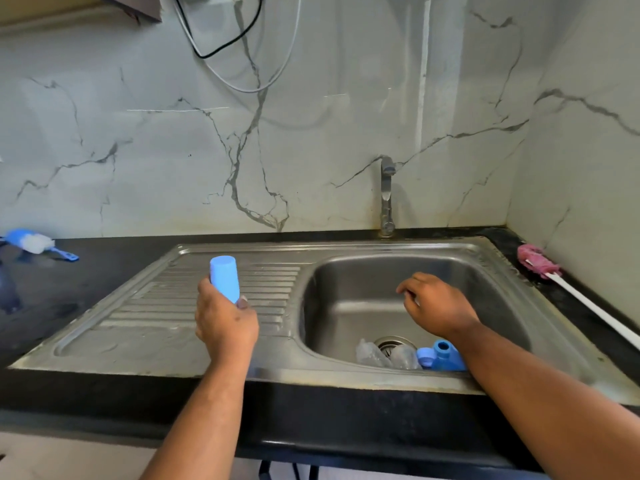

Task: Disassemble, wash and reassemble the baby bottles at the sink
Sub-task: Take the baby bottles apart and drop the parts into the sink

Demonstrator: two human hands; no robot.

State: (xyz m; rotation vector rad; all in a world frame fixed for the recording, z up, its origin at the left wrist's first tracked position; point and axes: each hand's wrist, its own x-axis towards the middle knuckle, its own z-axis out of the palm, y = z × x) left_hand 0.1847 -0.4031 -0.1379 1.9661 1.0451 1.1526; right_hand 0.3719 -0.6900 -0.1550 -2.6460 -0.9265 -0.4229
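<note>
Left hand: fingers and thumb wrapped round the lower end of a blue cap, which stands upright with its closed end up.
Cap position: above the drainboard, at 9 o'clock from the basin; not seen touching the steel.
Right hand: over the basin, palm down, fingers loosely bent; nothing seen in it, so read as empty.
Bottle parts: lying in the basin floor at 6 o'clock, beside the drain. Clear pieces to the 9 o'clock side, blue pieces to the 3 o'clock side, partly hidden by the right forearm. Which piece is which cannot be told.
Tap: at 12 o'clock of the basin; no stream visible.
Blue brush: on the counter, far out at 9 o'clock, well apart from both hands.
Pink brush: on the counter at 3 o'clock, by the wall corner, untouched.
Done (judgement): disassembly looks well along, since the pieces lie loose and the cap is off in the left hand.
Left (judgement): washing not evidently begun, with no water, no suds seen and both brushes idle. Scrubbing, rinsing and reassembly all appear outstanding.
Step in hand (judgement): probably setting the cap aside or adding it to the basin. Overall, early in the task.
</note>
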